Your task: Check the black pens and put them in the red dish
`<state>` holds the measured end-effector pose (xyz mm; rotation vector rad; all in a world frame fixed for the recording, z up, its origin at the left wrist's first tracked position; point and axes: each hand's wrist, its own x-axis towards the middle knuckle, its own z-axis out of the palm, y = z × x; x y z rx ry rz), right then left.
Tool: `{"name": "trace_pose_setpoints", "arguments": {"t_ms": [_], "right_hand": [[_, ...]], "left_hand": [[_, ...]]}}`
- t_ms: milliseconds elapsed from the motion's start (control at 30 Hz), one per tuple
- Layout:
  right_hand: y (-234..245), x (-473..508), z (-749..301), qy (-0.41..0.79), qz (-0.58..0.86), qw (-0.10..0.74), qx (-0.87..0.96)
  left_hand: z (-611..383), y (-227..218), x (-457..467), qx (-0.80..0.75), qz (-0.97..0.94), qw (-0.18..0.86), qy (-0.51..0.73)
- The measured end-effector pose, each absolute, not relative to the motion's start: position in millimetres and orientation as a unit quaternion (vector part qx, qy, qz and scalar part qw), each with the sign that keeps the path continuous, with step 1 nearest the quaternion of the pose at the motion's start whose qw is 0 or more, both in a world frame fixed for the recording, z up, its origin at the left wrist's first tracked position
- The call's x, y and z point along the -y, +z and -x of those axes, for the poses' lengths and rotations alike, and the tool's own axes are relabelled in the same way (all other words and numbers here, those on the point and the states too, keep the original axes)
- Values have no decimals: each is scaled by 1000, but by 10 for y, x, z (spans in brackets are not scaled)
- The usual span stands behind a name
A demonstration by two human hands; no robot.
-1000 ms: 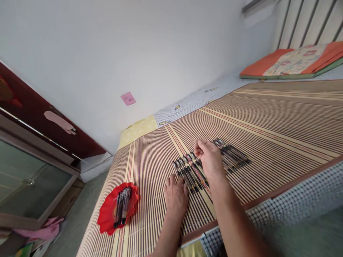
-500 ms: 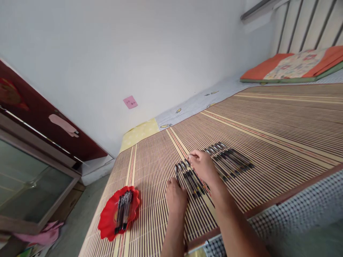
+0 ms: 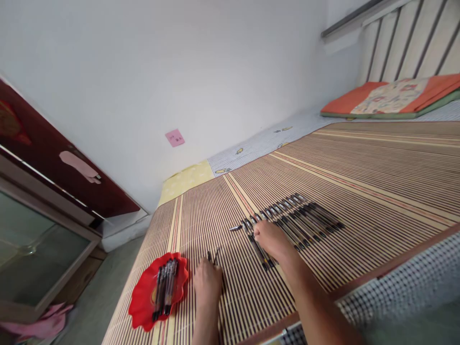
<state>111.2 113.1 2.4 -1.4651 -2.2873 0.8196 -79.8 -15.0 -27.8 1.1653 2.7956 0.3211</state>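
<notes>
My left hand (image 3: 208,280) is closed on a pen (image 3: 216,255), its slim end poking up past the fingers, with another dark piece beside it. It hovers over the mat just right of the red scalloped plate (image 3: 138,292), in which several capped pens (image 3: 167,287) lie side by side. A row of pens (image 3: 305,223) is spread over the mat, with dark clipped caps along the far end. At the left end of this row my right hand (image 3: 271,239) is closed, fingertips among the pens; what they pinch is hidden. One short dark cap (image 3: 235,228) lies crosswise left of the row.
A striped bamboo mat (image 3: 201,215) covers the bed. A folded orange and floral quilt (image 3: 395,98) lies at the far right by the slatted headboard (image 3: 406,43). A pink note (image 3: 175,137) is on the wall. To the left stands a glass-fronted cabinet (image 3: 36,254).
My left hand has moved left from the row toward the plate, carrying a pen. My right hand has shifted slightly down and left along the row. A cap now lies crosswise at the row's left end.
</notes>
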Motion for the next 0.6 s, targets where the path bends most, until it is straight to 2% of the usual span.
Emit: {"name": "trace_pose_setpoints", "arguments": {"t_ms": [267, 600], "right_hand": [[-90, -1065, -920, 243, 521, 87, 814], [-133, -1054, -863, 222, 538, 59, 811]], "left_hand": [[947, -308, 207, -914, -381, 55, 131], [1034, -242, 162, -903, -401, 82, 132]]}}
